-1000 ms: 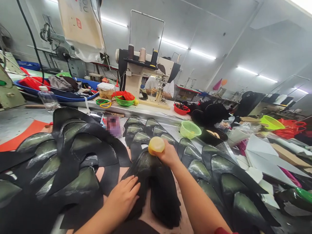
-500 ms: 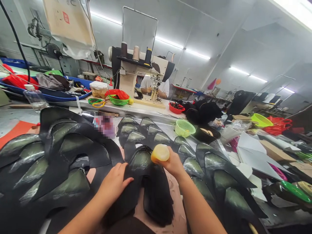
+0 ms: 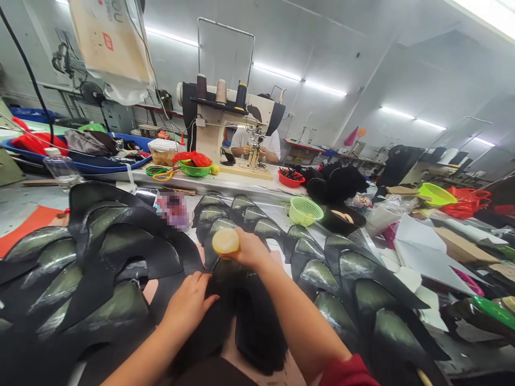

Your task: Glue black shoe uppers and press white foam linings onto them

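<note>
My right hand (image 3: 250, 249) is wrapped around a yellowish bottle (image 3: 226, 242), whose pale round base faces me. The bottle is over the toe end of the front black shoe upper (image 3: 231, 276); its tip is hidden. My left hand (image 3: 191, 295) lies on the left side of that upper, thumb stretched out and apart from the fingers. Beneath is a pile of black uppers (image 3: 259, 338). To the left, overlapping black uppers (image 3: 124, 238) show glossy greenish-grey toe patches. More glossy-patched uppers (image 3: 316, 273) lie in rows to the right and behind.
A sewing machine (image 3: 209, 126) with thread spools stands behind the bench, a person (image 3: 257, 145) beyond it. A light green basket (image 3: 306, 210), a red bowl (image 3: 290, 178) and a green bowl (image 3: 196, 170) sit ahead. A clear bottle (image 3: 60, 169) is at left, white sheets (image 3: 420, 249) at right.
My right hand has moved left with the bottle, across the front upper's toe. My left hand has stayed in about the same place. A red sleeve now shows at lower right.
</note>
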Available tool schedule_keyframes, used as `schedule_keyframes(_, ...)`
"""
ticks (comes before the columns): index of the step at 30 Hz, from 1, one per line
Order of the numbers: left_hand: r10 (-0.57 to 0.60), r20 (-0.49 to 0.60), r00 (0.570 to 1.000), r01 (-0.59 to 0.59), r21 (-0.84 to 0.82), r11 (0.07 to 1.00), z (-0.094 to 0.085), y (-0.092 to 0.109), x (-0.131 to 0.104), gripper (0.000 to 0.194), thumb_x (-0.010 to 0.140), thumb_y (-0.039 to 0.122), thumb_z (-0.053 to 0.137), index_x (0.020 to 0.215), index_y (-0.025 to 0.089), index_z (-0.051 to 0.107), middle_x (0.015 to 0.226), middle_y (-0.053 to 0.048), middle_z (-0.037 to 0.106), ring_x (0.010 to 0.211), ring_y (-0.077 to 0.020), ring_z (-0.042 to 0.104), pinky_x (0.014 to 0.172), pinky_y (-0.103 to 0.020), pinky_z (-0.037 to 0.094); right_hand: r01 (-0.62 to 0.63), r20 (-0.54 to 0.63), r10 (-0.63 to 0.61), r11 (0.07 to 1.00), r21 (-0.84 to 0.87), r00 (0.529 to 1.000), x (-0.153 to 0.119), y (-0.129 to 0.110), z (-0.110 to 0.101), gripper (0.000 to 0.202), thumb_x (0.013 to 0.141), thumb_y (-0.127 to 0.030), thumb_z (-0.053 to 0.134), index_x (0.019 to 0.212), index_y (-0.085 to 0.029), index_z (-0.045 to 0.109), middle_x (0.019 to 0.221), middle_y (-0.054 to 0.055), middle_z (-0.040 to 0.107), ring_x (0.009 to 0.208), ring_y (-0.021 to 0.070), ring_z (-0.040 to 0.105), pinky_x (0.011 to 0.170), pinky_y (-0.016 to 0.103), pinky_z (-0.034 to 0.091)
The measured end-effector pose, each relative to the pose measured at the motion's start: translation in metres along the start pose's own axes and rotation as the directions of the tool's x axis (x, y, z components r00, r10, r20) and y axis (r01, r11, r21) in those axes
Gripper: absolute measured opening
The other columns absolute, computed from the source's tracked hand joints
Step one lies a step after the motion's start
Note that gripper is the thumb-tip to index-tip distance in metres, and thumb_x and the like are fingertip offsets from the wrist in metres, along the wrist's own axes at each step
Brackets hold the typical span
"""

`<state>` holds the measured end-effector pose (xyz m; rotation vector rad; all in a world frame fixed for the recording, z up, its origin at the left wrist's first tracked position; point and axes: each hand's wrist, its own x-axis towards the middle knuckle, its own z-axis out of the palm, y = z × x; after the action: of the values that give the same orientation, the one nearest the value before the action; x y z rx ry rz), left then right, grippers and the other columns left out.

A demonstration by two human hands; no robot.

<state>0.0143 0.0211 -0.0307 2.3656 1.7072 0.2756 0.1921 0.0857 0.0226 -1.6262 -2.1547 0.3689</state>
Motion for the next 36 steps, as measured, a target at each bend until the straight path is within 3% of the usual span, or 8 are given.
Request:
schedule_keyframes(7, -0.033, -0.008, 0.999, 0.032, -0.134, 0.990, 0.001, -0.001, 0.000, 0.024, 0.075, 0.025, 0.060, 0.097, 0.018, 0.053, 0.102, -0.006, 0.062, 0.097, -0.0218, 0.056, 0.082, -0.032, 0.043, -0.037, 0.004, 0.036, 0.990, 0.133, 0.999, -0.039, 0.029, -0.022, 0.041, 0.060, -0.039, 0.071, 0.092, -0.022, 0.052, 0.086, 0.004, 0.065, 0.079, 0.0236, 0.061, 0.063, 0.029, 0.041)
schedule_keyframes(10, -0.099, 0.055, 0.994, 0.109, -0.231, 0.967, -0.003, 0.001, 0.004, 0.023, 0.072, 0.021, 0.061, 0.093, 0.019, 0.052, 0.096, -0.005, 0.063, 0.092, -0.0196, 0.059, 0.078, -0.029, 0.043, -0.094, -0.165, 0.155, 0.940, 0.328, 0.974, -0.081, 0.049, -0.026, 0.040, 0.061, -0.041, 0.069, 0.091, -0.021, 0.054, 0.086, 0.003, 0.065, 0.078, 0.0220, 0.061, 0.065, 0.031, 0.045)
schedule_keyframes(13, -0.144, 0.087, 0.986, 0.164, -0.295, 0.941, -0.008, 0.002, 0.007, 0.015, 0.073, 0.020, 0.058, 0.087, 0.020, 0.053, 0.088, -0.003, 0.066, 0.086, -0.0193, 0.061, 0.072, -0.027, 0.043, -0.153, -0.332, 0.468, 0.736, 0.660, 0.819, -0.122, 0.065, -0.021, 0.053, 0.051, -0.046, 0.073, 0.093, -0.019, 0.055, 0.081, 0.003, 0.065, 0.070, 0.0218, 0.061, 0.054, 0.031, 0.048)
schedule_keyframes(17, -0.105, 0.049, 0.993, 0.116, -0.377, 0.919, -0.013, 0.005, 0.004, 0.014, 0.077, 0.023, 0.049, 0.086, 0.019, 0.059, 0.088, -0.007, 0.069, 0.086, -0.0230, 0.063, 0.075, -0.031, 0.044, -0.036, -0.241, 0.771, 0.323, 0.946, 0.590, -0.165, 0.078, -0.008, 0.048, 0.044, -0.047, 0.077, 0.078, -0.018, 0.059, 0.068, 0.000, 0.064, 0.056, 0.0180, 0.059, 0.042, 0.026, 0.047)
schedule_keyframes(20, -0.037, 0.010, 0.999, 0.038, -0.483, 0.875, -0.016, 0.007, -0.004, 0.024, 0.078, 0.024, 0.042, 0.094, 0.022, 0.061, 0.095, -0.004, 0.069, 0.090, -0.0203, 0.062, 0.081, -0.031, 0.044, 0.051, -0.195, 0.835, 0.197, 0.979, 0.515, -0.186, 0.088, 0.000, 0.047, 0.044, -0.042, 0.079, 0.082, -0.021, 0.062, 0.071, -0.002, 0.066, 0.058, 0.0171, 0.060, 0.045, 0.026, 0.050)
schedule_keyframes(24, -0.078, 0.002, 0.997, 0.042, -0.859, 0.510, -0.028, -0.006, -0.016, 0.030, 0.074, 0.030, 0.045, 0.100, 0.021, 0.057, 0.098, -0.002, 0.068, 0.091, -0.0196, 0.063, 0.079, -0.032, 0.048, 0.058, -0.180, 0.823, 0.176, 0.983, 0.539, -0.196, 0.102, 0.011, 0.049, 0.049, -0.040, 0.077, 0.093, -0.024, 0.062, 0.074, 0.000, 0.067, 0.060, 0.0199, 0.062, 0.047, 0.030, 0.052)
schedule_keyframes(28, -0.432, 0.074, 0.899, 0.134, -0.985, 0.108, -0.060, -0.047, -0.028, 0.036, 0.065, 0.030, 0.057, 0.099, 0.019, 0.052, 0.081, -0.002, 0.069, 0.074, -0.0183, 0.065, 0.067, -0.030, 0.052, 0.054, -0.176, 0.799, 0.178, 0.983, 0.574, -0.189, 0.097, 0.015, 0.046, 0.050, -0.042, 0.077, 0.089, -0.023, 0.062, 0.071, 0.000, 0.066, 0.058, 0.0205, 0.062, 0.045, 0.030, 0.051)
schedule_keyframes(36, -0.675, 0.247, 0.695, 0.218, -0.967, -0.130, -0.105, -0.123, -0.065, 0.020, 0.073, 0.019, 0.054, 0.093, 0.021, 0.052, 0.059, 0.012, 0.065, 0.053, -0.0084, 0.059, 0.055, -0.023, 0.048, -0.008, -0.040, 0.731, 0.062, 0.998, 0.681, -0.165, 0.057, 0.016, 0.044, 0.048, -0.042, 0.079, 0.083, -0.019, 0.062, 0.070, 0.002, 0.066, 0.054, 0.0169, 0.059, 0.045, 0.026, 0.050)
